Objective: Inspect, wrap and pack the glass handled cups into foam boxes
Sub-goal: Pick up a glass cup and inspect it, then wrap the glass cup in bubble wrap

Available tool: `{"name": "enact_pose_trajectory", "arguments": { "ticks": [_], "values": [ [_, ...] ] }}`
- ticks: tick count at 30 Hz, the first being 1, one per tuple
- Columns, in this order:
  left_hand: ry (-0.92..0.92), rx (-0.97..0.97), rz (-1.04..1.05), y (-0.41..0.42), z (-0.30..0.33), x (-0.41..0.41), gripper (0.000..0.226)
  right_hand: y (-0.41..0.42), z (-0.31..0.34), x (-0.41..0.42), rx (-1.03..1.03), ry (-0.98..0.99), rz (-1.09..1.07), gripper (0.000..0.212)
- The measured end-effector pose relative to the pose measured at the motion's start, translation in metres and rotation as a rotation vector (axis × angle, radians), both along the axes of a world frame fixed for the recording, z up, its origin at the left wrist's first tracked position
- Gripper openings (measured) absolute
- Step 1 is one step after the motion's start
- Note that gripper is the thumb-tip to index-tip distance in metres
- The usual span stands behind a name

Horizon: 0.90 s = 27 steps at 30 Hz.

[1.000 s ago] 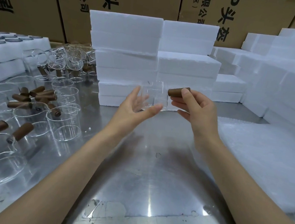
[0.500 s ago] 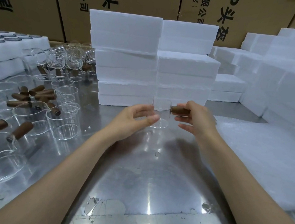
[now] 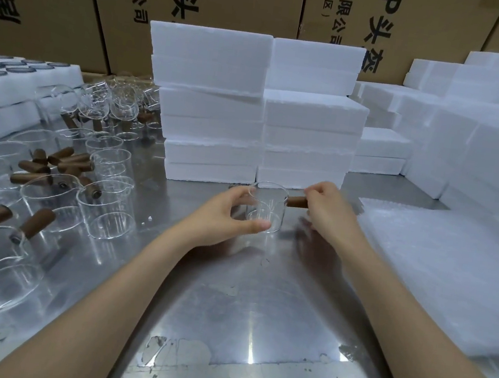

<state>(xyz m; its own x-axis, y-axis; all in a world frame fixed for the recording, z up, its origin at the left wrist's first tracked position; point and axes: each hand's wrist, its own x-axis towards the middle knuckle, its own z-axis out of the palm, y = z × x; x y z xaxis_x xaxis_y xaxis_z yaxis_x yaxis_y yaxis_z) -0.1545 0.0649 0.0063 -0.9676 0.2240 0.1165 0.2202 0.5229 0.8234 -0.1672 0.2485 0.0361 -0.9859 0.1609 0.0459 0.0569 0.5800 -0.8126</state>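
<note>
At the centre of a steel worktop (image 3: 257, 315), just in front of two stacks of white foam boxes (image 3: 261, 111), a clear glass cup (image 3: 266, 206) with a brown wooden handle (image 3: 297, 201) stands upright, at or just above the surface; which cannot be told. The left hand (image 3: 226, 217) curls around the cup's glass wall, thumb low at the front. The right hand (image 3: 330, 211) pinches the handle, which points right. To the right lies a pile of white foam wrap sheets (image 3: 438, 275). To the left, many more glass cups (image 3: 105, 202) crowd the worktop, some lying on their sides. Cardboard cartons (image 3: 202, 1) stand behind. The likely risk: smooth glass slipping from bare fingers while turned for inspection, or the cup knocking the hard steel and chipping.
</note>
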Motion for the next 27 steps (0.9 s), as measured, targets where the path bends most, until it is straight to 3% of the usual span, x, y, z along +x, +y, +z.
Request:
{"name": "enact_pose_trajectory", "arguments": {
  "ticks": [2,5,8,10,12,15,19,21,24,27],
  "values": [
    [0.005,0.041,0.022,-0.001,0.003,0.002,0.051,0.005,0.002,0.002,0.284,0.233,-0.089,0.028],
    [0.029,0.158,0.099,-0.001,0.008,0.003,0.066,0.018,0.008,0.002,0.508,0.436,-0.254,0.031],
    [0.069,0.287,0.157,-0.001,0.011,0.002,0.058,0.038,0.007,-0.001,0.652,0.235,-0.350,0.035],
    [0.085,0.329,0.168,-0.001,0.012,0.002,0.050,0.050,0.007,-0.003,0.646,-0.005,-0.337,0.041],
    [0.105,0.354,0.170,-0.001,0.012,0.001,0.046,0.057,0.007,-0.005,0.629,-0.101,-0.330,0.033],
    [0.107,0.388,0.171,-0.001,0.014,0.004,0.051,0.060,0.007,-0.008,0.610,-0.039,-0.375,0.024],
    [0.159,0.410,0.202,-0.004,0.014,0.002,0.031,0.061,0.011,-0.009,0.559,0.199,-0.472,0.020],
    [0.164,0.411,0.206,-0.005,0.014,0.002,0.026,0.062,0.011,-0.009,0.602,0.142,-0.432,0.018],
    [0.155,0.410,0.201,-0.004,0.015,0.003,0.024,0.063,0.008,-0.008,0.671,-0.095,-0.334,0.025],
    [0.151,0.433,0.203,-0.003,0.016,0.003,0.024,0.066,0.007,-0.010,0.609,-0.089,-0.354,0.020]
  ]
}}
